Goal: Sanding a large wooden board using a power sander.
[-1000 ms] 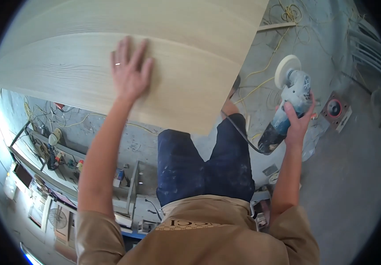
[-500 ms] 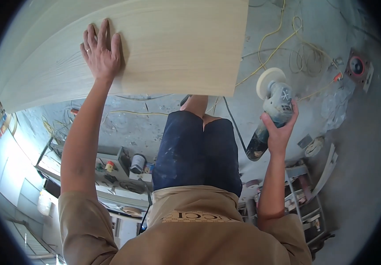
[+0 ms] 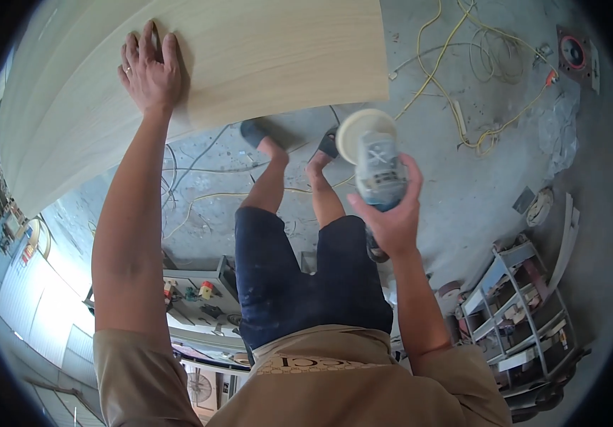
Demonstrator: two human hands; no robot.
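Left hand [image 3: 150,67] flat, fingers spread, palm pressed on pale wood-grain panel [image 3: 249,64] near its lower edge, at about 11 o'clock in the view. Ring on one finger. Panel fills the top, from 9 round to 1 o'clock, its right edge ending sharply at about 1 o'clock.

Right hand [image 3: 390,213] closed around grey body of handheld sander [image 3: 374,160], just right of centre, fingers wrapped from below. Round pale pad [image 3: 355,132] of the tool facing up toward the panel's lower right corner, close under it but apart (no contact visible).

Below the panel: two sandalled feet [image 3: 289,139] on grey concrete floor [image 3: 463,206], dark blue shorts [image 3: 299,285], tan shirt [image 3: 321,384] at 6 o'clock.

Around, on the floor: loose yellow cable [image 3: 463,107] looping from 12 to 2 o'clock; thinner dark and pale cords [image 3: 193,171] trailing at 9 to 10 o'clock beside the feet; square plate with round orange-ringed part [image 3: 575,53] at 2 o'clock; crumpled clear plastic sheet [image 3: 559,135] just below it; small round disc [image 3: 540,206] at 3 o'clock; metal frame rack [image 3: 527,306] at 4 to 5 o'clock; bench with small tools and bottles [image 3: 193,292] at 8 o'clock.

Open room: bare floor between sander and rack, 3 to 4 o'clock. Cables crowd the ground right of the panel's right edge. Left side tight against the bench.
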